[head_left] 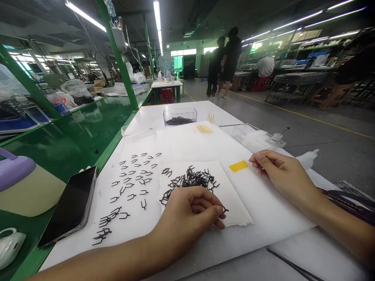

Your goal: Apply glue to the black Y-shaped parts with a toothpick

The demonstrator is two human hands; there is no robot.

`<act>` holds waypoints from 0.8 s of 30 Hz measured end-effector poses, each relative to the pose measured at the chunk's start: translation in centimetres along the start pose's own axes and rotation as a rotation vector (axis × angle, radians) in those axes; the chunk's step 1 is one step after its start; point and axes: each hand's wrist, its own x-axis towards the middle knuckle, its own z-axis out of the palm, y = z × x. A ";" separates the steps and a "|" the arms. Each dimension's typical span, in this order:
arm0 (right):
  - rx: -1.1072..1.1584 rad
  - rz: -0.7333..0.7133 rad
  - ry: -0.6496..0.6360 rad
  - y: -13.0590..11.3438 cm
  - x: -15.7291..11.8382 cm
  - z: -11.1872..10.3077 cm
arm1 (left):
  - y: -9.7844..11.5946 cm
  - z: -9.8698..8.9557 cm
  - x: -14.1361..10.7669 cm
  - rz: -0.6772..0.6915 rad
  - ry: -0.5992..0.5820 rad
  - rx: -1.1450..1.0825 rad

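Observation:
My left hand (pixel 193 210) is closed, thumb and forefinger pinching a small black forked piece (pixel 225 209) above a torn-edged white sheet (pixel 234 212). Behind that hand, a heap of similar black forked pieces (pixel 196 178) lies on the sheet, partly hidden by my knuckles. My right hand (pixel 274 166) grips a thin wooden toothpick (pixel 249 163). Its tip reaches the right end of a yellow rectangular strip (pixel 238 166) on the white work surface. More forked pieces (pixel 131 172) lie spread out in loose rows left of the sheet.
A clear box of black pieces (pixel 179 120) and loose toothpicks (pixel 204 128) sit farther back. At left are a phone (pixel 70 205) and a purple-lidded container (pixel 27 187); tweezers (pixel 288 263) lie front right. A clear tray (pixel 252 136) stands at right. People (pixel 224 62) stand in the aisle.

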 end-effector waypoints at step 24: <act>0.431 0.044 -0.166 -4.3 -5.0 2.0 | 0.9 0.2 0.1 -0.160 0.126 -0.165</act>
